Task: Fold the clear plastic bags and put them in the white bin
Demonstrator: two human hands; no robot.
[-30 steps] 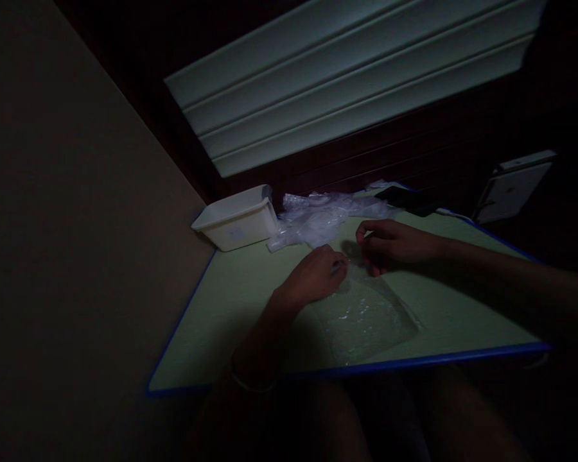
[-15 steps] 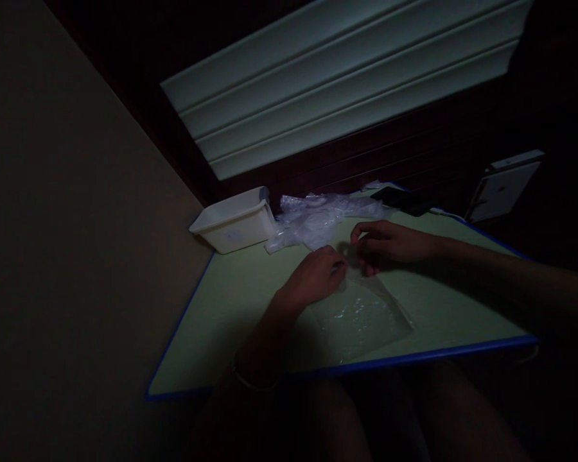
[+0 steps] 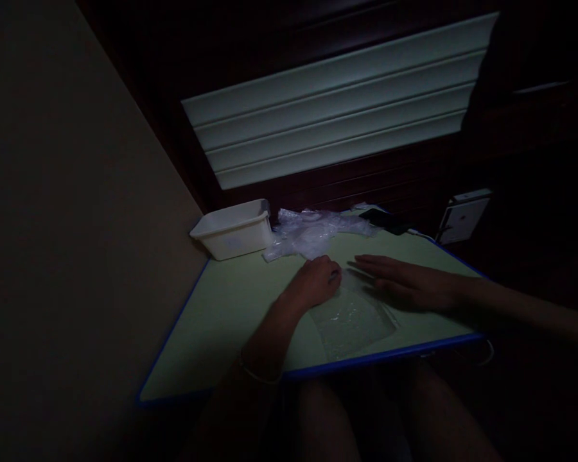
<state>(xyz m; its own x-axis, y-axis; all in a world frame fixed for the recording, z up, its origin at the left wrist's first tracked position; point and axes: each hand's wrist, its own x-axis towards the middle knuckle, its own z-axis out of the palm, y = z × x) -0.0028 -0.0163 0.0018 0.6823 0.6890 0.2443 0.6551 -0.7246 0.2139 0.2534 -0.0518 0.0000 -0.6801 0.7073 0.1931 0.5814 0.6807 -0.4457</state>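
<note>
A clear plastic bag (image 3: 354,324) lies flat on the pale green table (image 3: 231,321), near its front edge. At the bag's upper end, my left hand (image 3: 318,281) is closed with curled fingers on the plastic; a small greyish spot shows at its fingers, too dim to make out. My right hand (image 3: 404,279) is open, its fingers stretched out and pointing left over the bag's upper right part. Whether it touches the plastic I cannot tell.
A white plastic bin (image 3: 236,234) stands at the table's back left corner. Beside it lies a heap of crumpled clear plastic bags (image 3: 313,231), then a dark flat object (image 3: 385,221) with a white cable. A white tablet-like box (image 3: 464,218) is beyond the right edge. The room is dim.
My right hand has gone from curled fingers at the bag's upper end to stretched-out fingers, slightly lower and to the right. My left hand stays at the bag. The camera view has shifted.
</note>
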